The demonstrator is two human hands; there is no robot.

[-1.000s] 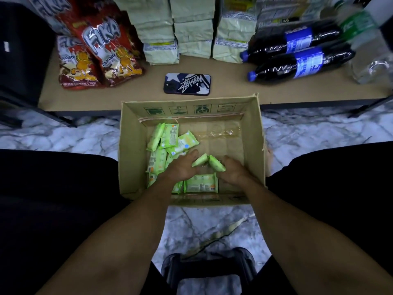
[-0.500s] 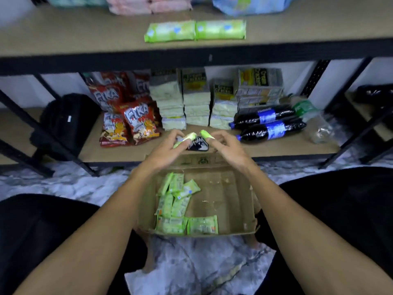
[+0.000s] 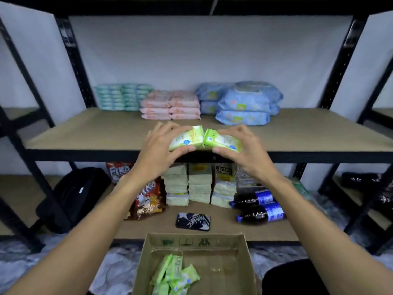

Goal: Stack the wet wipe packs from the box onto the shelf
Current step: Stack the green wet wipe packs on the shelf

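Left hand (image 3: 158, 150) grips left pack (image 3: 187, 139), thumb under, fingers curled over top. Right hand (image 3: 244, 152) grips right pack (image 3: 221, 141) the same way. Both packs are green, inner ends touching, held at the front edge of the shelf (image 3: 85, 133); cannot tell if they rest on it. At the shelf's back: teal packs (image 3: 121, 96), pink packs (image 3: 170, 105), blue packs (image 3: 244, 103), all stacked. Below, the open box (image 3: 246, 262) on the floor, loose packs (image 3: 174, 275) in its left part. Lower board: phone (image 3: 193, 221), bottles (image 3: 259, 209) lying flat, snack bags (image 3: 148, 199). Black bag (image 3: 74, 194) far left.
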